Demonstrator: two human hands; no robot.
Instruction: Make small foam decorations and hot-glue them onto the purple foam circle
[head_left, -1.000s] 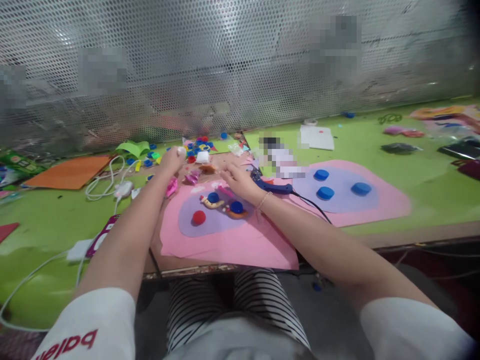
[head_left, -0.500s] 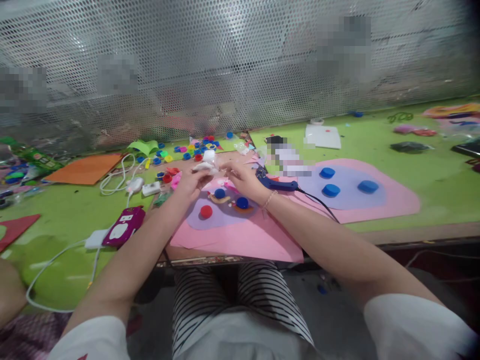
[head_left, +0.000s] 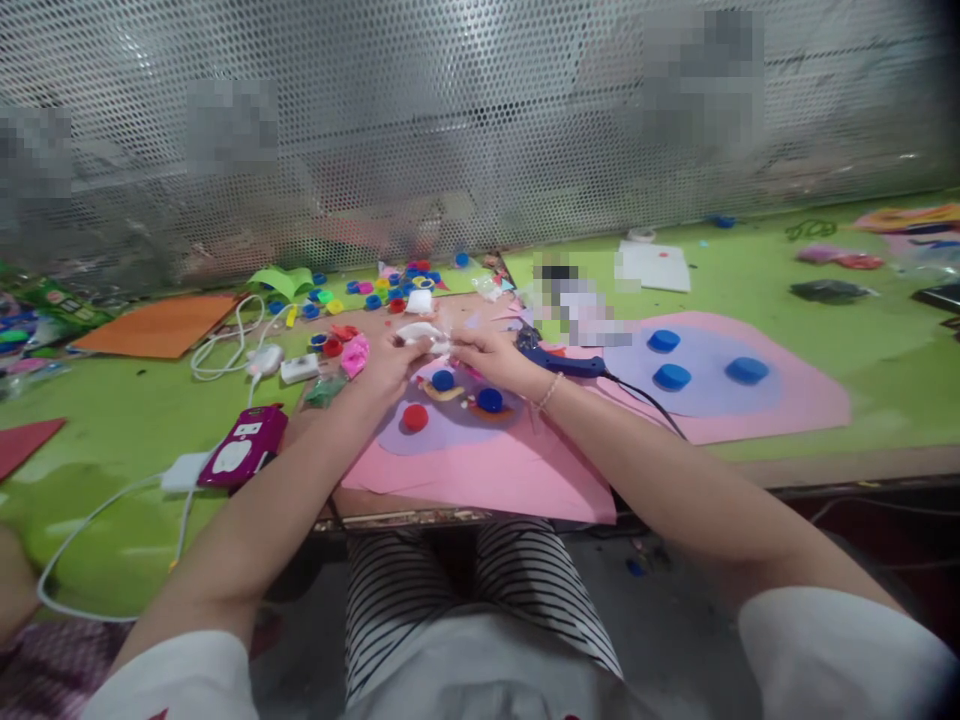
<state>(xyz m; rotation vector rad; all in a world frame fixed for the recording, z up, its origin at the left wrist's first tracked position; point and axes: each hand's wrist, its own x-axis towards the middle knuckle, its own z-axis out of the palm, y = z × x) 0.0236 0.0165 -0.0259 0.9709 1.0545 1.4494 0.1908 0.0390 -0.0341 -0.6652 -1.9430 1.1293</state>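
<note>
Between my two hands is a soft white piece (head_left: 421, 334), pinched at its left by my left hand (head_left: 397, 360) and at its right by my right hand (head_left: 487, 357). What the white piece is made of is too small to tell. Below them lies pink paper (head_left: 525, 475) with a lilac paper shape (head_left: 450, 435) on it. A red cap (head_left: 415, 418) and two dark blue caps (head_left: 443, 381) rest on the lilac shape, the blue ones beside small yellow-orange pieces. A blue-handled tool (head_left: 566, 364) with a black cord lies right of my right hand.
Several coloured caps (head_left: 373, 301) are scattered behind my hands. At left are a magenta case (head_left: 246, 447), white cables and orange paper (head_left: 161, 326). To the right, another pink and lilac sheet (head_left: 810, 395) bears blue caps (head_left: 673, 377). A person's arm (head_left: 13, 585) shows at far left.
My fingers have closed in on the white piece, which now stretches between both hands. A small white block behind them is now clear of my hands. The view has shifted slightly.
</note>
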